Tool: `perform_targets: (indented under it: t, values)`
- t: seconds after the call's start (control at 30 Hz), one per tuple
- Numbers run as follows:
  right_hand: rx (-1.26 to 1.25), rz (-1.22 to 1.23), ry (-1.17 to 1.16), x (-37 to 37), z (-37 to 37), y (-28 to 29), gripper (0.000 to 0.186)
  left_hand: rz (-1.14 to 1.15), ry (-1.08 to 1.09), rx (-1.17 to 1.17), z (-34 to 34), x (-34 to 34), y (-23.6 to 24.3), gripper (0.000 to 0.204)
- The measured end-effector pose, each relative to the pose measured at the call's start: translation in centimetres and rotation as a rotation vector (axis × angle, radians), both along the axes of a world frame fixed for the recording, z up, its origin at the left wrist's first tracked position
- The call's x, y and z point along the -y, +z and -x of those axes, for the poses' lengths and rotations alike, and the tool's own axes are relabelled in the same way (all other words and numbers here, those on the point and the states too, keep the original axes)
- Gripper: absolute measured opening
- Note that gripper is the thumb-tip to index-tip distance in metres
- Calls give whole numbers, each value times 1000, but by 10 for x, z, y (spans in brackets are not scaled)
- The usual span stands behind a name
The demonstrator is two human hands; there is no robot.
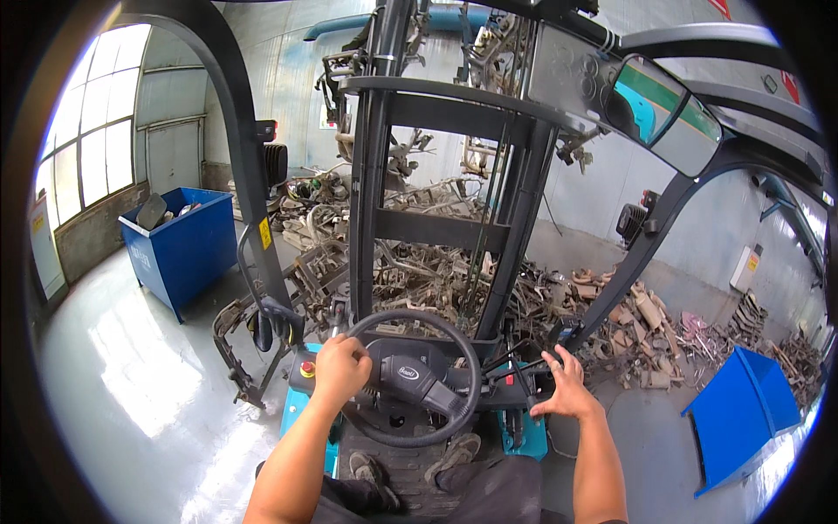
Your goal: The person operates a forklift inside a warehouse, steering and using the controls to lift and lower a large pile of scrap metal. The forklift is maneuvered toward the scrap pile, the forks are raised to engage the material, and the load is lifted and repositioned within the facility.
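From a forklift seat I look over a black steering wheel point(470, 367). My left hand point(343, 367) has its fingers curled on the wheel's upper-left rim, near a red knob button point(307, 368). My right hand point(566, 384) is spread beside the black control levers point(524, 380) right of the wheel, thumb at a lever; whether it touches one is unclear. Both of my feet, in shoes point(449, 458), are on the dark floor plate point(410, 495). The black mast point(441, 226) rises straight ahead, with metal parts showing behind and through it.
Heaps of scrap metal parts point(646, 323) lie beyond the mast along the white wall point(602, 157). A blue bin point(179, 258) with items inside stands left; another blue bin point(738, 419) is at lower right. A mirror point(707, 144) hangs from the upper-right frame. A window point(96, 122) is at far left.
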State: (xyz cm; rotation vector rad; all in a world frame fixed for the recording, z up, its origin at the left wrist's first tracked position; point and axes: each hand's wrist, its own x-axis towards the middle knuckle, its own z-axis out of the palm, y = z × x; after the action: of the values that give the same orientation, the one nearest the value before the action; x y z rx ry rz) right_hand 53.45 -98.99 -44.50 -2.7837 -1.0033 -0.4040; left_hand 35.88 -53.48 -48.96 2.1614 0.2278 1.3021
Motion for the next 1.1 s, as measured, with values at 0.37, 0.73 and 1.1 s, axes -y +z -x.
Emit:
perform_targets:
  t: [0.37, 0.73, 1.1]
  values:
    - [90, 102, 118, 15, 1, -6, 152, -1, 28, -69, 0, -1, -4, 7]
    - [156, 233, -33, 9, 16, -6, 126, -14, -16, -44, 1, -3, -9, 8]
    - [246, -165, 92, -20, -1, -2, 47, -40, -39, 4, -3, -6, -14, 6]
